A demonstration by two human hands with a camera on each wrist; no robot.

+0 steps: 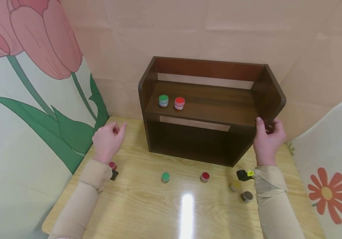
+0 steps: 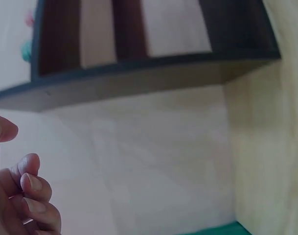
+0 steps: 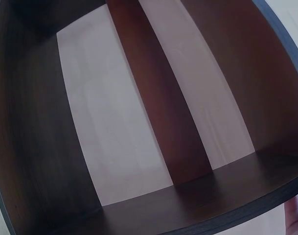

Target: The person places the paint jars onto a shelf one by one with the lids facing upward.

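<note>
A dark brown two-tier shelf (image 1: 218, 101) stands tilted at the back of the table. My right hand (image 1: 268, 139) grips the front edge of its right side panel, thumb on the front. In the right wrist view only a sliver of that hand (image 3: 296, 218) shows beside the panel (image 3: 246, 196). Left of the shelf, my left hand (image 1: 108, 141) is held in the air, fingers loosely curled around nothing; the left wrist view shows the fingers (image 2: 38, 208) apart from the shelf (image 2: 139, 68). A green-lidded jar (image 1: 163, 101) and a red-lidded jar (image 1: 179, 103) sit on the upper tier.
On the wooden table (image 1: 147, 205) stand a green-lidded jar (image 1: 166, 177), a dark red one (image 1: 205, 177), a yellow one (image 1: 235, 186) and a dark grey one (image 1: 247, 196). Another red jar (image 1: 112, 165) is partly hidden by the left wrist. Curtains hang behind and at both sides.
</note>
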